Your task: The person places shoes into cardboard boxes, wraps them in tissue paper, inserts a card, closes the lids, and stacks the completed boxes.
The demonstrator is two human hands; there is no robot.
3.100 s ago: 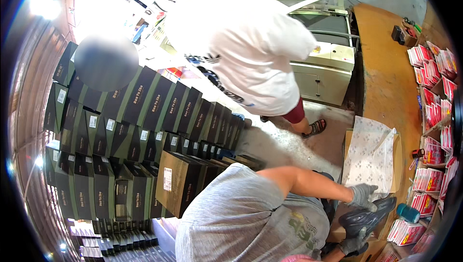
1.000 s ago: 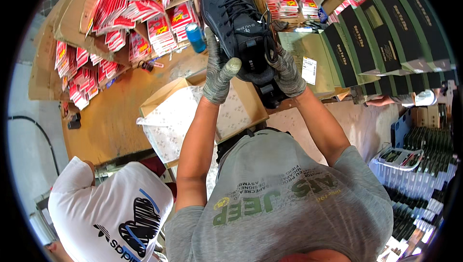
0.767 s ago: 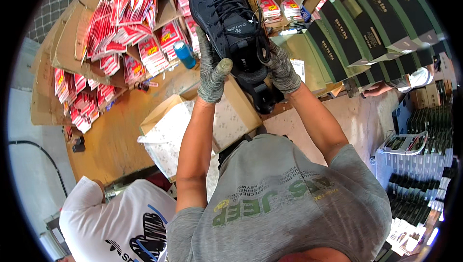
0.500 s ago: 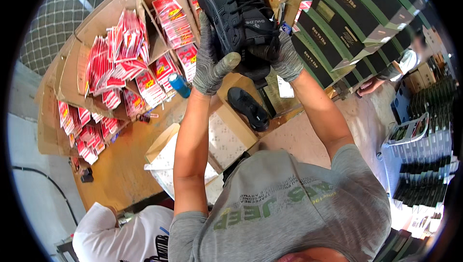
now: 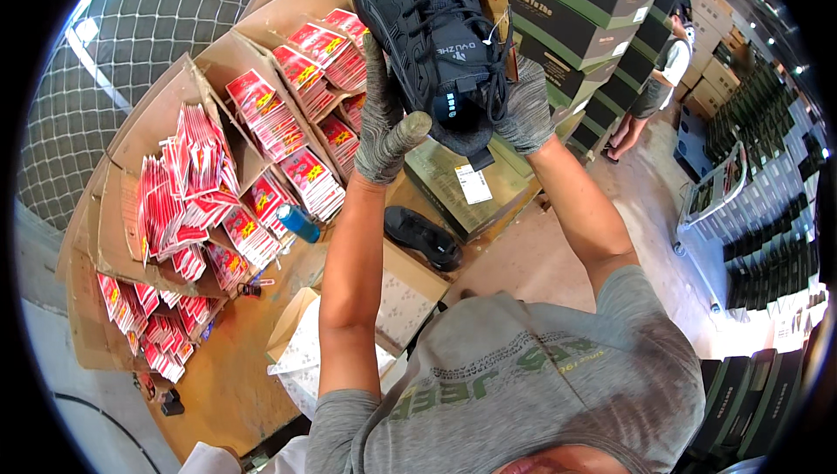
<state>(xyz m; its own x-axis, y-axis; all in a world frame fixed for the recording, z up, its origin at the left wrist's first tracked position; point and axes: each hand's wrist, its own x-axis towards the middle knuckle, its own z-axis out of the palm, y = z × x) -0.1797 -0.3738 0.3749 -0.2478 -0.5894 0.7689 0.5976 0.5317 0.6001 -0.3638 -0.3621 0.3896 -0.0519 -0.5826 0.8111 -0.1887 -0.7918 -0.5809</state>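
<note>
A black lace-up sneaker [image 5: 427, 29] is held up in front of me, its tongue and collar facing me. My left hand [image 5: 384, 125], in a grey knit glove, grips its left side with the thumb sticking out near the collar. My right hand [image 5: 526, 108], gloved alike, holds the right side by the laces; its fingers are partly hidden behind the shoe. A second black sneaker [image 5: 423, 238] lies on the table below, between my forearms. Near it stands an opened shoebox [image 5: 410, 295] with patterned white paper [image 5: 301, 352].
Cardboard bins [image 5: 105, 221] full of red-and-white packets [image 5: 187, 190] fill the left. A blue can [image 5: 298, 223] stands by them. A green shoebox [image 5: 462, 186] sits at the table edge. Stacked shoeboxes [image 5: 575, 12], a cart [image 5: 711, 204] and another person [image 5: 663, 73] are at right.
The view has shifted, showing more of the right-hand aisle and the other person. The held sneaker has tilted, so more of its collar and opening shows. Both hands remain on it.
</note>
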